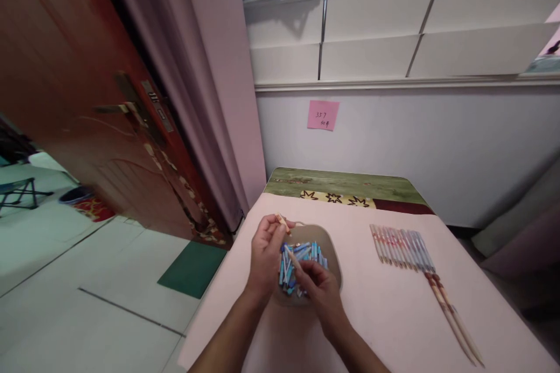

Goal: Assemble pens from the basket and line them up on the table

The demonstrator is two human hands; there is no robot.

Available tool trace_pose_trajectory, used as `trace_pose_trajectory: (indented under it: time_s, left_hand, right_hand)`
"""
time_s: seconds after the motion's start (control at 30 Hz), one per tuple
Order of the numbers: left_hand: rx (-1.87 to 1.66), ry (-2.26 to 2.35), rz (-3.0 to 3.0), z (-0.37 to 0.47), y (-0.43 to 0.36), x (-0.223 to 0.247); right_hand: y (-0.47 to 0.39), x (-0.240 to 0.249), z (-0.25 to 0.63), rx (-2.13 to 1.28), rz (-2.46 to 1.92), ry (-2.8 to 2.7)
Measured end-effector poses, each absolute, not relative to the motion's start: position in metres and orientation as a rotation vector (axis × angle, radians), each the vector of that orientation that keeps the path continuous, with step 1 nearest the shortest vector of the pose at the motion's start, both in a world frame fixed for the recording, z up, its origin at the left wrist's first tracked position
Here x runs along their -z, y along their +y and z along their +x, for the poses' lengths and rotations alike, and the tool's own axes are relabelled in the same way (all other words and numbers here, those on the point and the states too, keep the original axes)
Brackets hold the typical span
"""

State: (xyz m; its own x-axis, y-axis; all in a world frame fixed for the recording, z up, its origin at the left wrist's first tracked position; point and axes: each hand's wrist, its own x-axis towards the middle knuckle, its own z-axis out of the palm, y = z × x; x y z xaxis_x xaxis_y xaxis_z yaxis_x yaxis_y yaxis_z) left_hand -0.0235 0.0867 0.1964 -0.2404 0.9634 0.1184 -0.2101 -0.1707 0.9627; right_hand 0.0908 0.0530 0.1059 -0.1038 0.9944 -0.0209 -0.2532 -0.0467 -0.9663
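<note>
My left hand [263,247] pinches a short cream-and-orange piece that looks like a pen cap [284,225] above the far left part of a beige tub [333,245]. Lower and to the right, my right hand [322,291] has its fingers closed on a pale pen barrel [294,259], which slants up toward the left hand. The two pieces are apart. Inside the tub, below both hands, lies a jumble of blue and white pens [314,252]. Part of the pile is hidden by my hands.
On the pink-covered table [359,326], a neat row of pale pens [400,247] lies to the right. Two long, tapered brown-and-cream sticks [452,317] lie nearer me. A pink note [322,115] is on the wall. A brown door [109,99] stands at left.
</note>
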Motion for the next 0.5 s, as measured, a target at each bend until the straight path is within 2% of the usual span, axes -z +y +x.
trace_pose_trajectory:
  time_s: [0.17,0.37,0.5]
  left_hand:
    - [-1.486,1.059,0.907,-0.042,0.081,-0.180]
    - [-1.344,1.013,0.875,-0.042,0.074,-0.157]
    - [-1.301,1.011,0.909,-0.044,0.074,-0.158]
  right_hand:
    - [0.050,-0.122,0.121,-1.296,-1.043,-1.095]
    - [0.066,-0.150,0.150,-0.761,-1.165,-1.491]
    - [0.067,-0.157,0.156,-0.608,-1.182,-1.622]
